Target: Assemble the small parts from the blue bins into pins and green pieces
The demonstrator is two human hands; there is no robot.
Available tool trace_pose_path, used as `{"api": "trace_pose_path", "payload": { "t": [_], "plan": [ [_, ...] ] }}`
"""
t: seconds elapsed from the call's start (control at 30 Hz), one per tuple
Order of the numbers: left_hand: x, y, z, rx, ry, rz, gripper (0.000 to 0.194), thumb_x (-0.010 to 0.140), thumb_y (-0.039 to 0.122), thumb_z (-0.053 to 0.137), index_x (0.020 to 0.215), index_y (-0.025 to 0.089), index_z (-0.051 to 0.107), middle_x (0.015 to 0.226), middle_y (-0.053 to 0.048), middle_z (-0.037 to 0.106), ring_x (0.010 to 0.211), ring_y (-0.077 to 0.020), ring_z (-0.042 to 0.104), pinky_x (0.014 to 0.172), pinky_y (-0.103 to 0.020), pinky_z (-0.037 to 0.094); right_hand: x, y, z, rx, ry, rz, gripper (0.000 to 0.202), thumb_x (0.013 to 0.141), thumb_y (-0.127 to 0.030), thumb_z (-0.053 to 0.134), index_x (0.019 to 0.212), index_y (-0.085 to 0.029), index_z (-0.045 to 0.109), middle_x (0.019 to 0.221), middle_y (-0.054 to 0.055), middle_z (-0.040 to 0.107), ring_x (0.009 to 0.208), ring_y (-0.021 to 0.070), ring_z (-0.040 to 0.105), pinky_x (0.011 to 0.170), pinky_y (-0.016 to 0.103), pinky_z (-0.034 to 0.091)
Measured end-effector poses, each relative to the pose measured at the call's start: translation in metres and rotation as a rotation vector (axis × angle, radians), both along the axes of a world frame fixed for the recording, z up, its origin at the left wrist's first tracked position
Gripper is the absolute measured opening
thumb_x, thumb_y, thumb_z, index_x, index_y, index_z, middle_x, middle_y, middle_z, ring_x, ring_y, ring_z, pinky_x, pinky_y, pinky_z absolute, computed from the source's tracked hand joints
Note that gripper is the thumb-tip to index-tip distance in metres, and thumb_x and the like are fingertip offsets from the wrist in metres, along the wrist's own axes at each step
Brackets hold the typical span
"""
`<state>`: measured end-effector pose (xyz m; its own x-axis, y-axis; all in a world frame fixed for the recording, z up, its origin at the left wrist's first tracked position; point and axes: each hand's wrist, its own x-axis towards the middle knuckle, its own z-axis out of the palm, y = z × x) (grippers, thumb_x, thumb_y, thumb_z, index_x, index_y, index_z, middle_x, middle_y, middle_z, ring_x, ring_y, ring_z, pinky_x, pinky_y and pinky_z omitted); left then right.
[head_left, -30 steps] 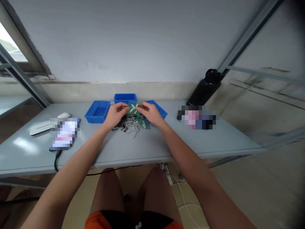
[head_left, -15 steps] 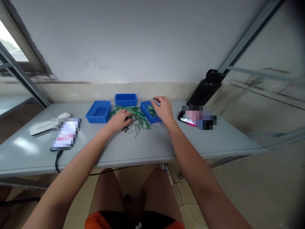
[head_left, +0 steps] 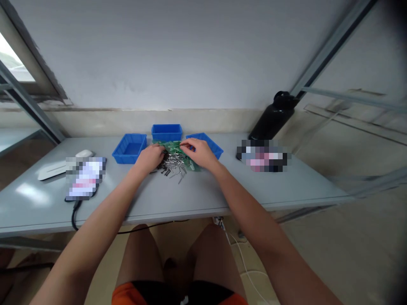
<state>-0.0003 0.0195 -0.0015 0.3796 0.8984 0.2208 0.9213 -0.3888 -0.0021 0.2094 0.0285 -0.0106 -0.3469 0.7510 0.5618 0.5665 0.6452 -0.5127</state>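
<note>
A pile of metal screws [head_left: 174, 164] lies on the grey table, with green plastic bags [head_left: 170, 147] behind and around it. My left hand [head_left: 151, 157] rests at the pile's left side, its fingers bent over the bags and screws; what they hold, if anything, is hidden. My right hand [head_left: 199, 152] is over the right side of the green bags, thumb and fingers close together; anything between them is too small to name. Behind it stands the right blue bin [head_left: 213, 146], partly covered by the hand. The left blue bin [head_left: 130, 148] and the back blue bin [head_left: 166, 132] look empty inside.
A black bottle [head_left: 272, 116] stands at the back right, near a blurred phone-like item [head_left: 262, 159]. At the left lie a phone [head_left: 85, 178] with a black cable, a white flat device [head_left: 52, 170] and a white mouse [head_left: 84, 153].
My right hand has moved left from the right blue bin to the green bags. My left hand has shifted slightly left, showing more of the screws.
</note>
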Motion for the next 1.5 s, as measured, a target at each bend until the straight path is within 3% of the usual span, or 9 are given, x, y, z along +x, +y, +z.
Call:
{"api": "trace_pose_path", "payload": {
  "t": [0.27,0.4,0.5,0.6,0.8,1.1,1.3,1.4,1.5],
  "plan": [
    [-0.002,0.002,-0.001,0.154,-0.132,0.018,0.027,0.087,0.014,0.043,0.095,0.015,0.068,0.093,-0.012,0.068,0.086,-0.0239,0.064,0.072,-0.033,0.050,0.001,0.001,0.000,-0.031,0.048,-0.001,0.021,0.088,-0.036,0.053,0.090,-0.022,0.068,0.088,0.004,0.070,0.072,0.0162,0.061,0.070,0.031,0.047],
    [0.000,0.001,0.001,0.315,-0.417,-0.072,0.023,0.087,0.017,0.047,0.099,0.018,0.067,0.095,-0.009,0.069,0.086,-0.0208,0.063,0.078,-0.034,0.050,0.000,0.001,-0.001,-0.058,0.065,-0.001,0.023,0.088,-0.036,0.054,0.102,-0.023,0.065,0.084,0.003,0.068,0.071,0.0165,0.060,0.069,0.031,0.047],
    [0.006,-0.001,0.003,0.335,-0.628,-0.144,0.020,0.087,0.018,0.049,0.097,0.020,0.067,0.092,-0.005,0.069,0.080,-0.0159,0.062,0.079,-0.030,0.049,0.001,0.002,-0.001,-0.031,0.064,-0.006,0.032,0.085,-0.034,0.058,0.115,-0.023,0.060,0.093,0.005,0.066,0.077,0.0175,0.059,0.070,0.031,0.047],
    [0.011,-0.004,0.002,0.307,-0.725,-0.202,0.018,0.086,0.018,0.051,0.093,0.019,0.067,0.088,-0.004,0.069,0.078,-0.0146,0.061,0.077,-0.029,0.050,0.001,0.003,-0.001,-0.011,0.019,0.003,0.027,0.084,-0.033,0.059,0.108,-0.022,0.063,0.096,0.006,0.065,0.080,0.0178,0.058,0.072,0.030,0.045],
    [0.014,-0.006,0.004,0.250,-0.870,-0.183,0.017,0.087,0.020,0.051,0.094,0.017,0.067,0.095,-0.005,0.069,0.082,-0.0142,0.062,0.074,-0.027,0.050,-0.002,0.001,0.000,-0.072,0.028,0.051,0.024,0.089,-0.039,0.051,0.082,-0.020,0.064,0.072,0.000,0.063,0.064,0.0140,0.054,0.064,0.027,0.040],
    [0.015,0.002,-0.001,-0.044,-1.008,-0.139,0.029,0.082,0.031,0.062,0.108,0.017,0.059,0.072,-0.001,0.064,0.066,-0.0146,0.060,0.063,-0.028,0.050,-0.002,0.002,-0.001,-0.173,0.288,0.038,0.025,0.087,-0.043,0.051,0.079,-0.021,0.058,0.069,-0.001,0.061,0.066,0.0143,0.058,0.065,0.028,0.045],
    [0.015,0.000,0.004,-0.128,-1.046,-0.245,0.014,0.084,0.031,0.058,0.087,0.018,0.061,0.064,0.001,0.060,0.059,-0.0121,0.056,0.058,-0.025,0.048,-0.002,0.007,-0.007,-0.303,0.335,0.124,0.024,0.085,-0.045,0.054,0.080,-0.021,0.058,0.072,0.001,0.064,0.067,0.0152,0.062,0.062,0.028,0.049],
    [0.015,-0.003,0.007,-0.105,-1.003,-0.259,0.014,0.086,0.031,0.054,0.083,0.018,0.060,0.062,0.002,0.058,0.058,-0.0121,0.055,0.058,-0.025,0.046,-0.002,0.004,-0.006,-0.234,0.263,0.099,0.023,0.082,-0.041,0.059,0.095,-0.021,0.062,0.078,0.002,0.066,0.070,0.0159,0.062,0.067,0.031,0.051],
    [0.014,-0.004,0.008,-0.111,-0.959,-0.248,0.020,0.088,0.032,0.051,0.074,0.018,0.056,0.058,0.002,0.054,0.056,-0.0119,0.052,0.055,-0.025,0.043,-0.001,0.001,-0.004,-0.152,0.234,0.094,0.050,0.078,-0.037,0.065,0.125,-0.024,0.054,0.099,0.006,0.067,0.077,0.0165,0.062,0.069,0.031,0.051]
  ]
}}
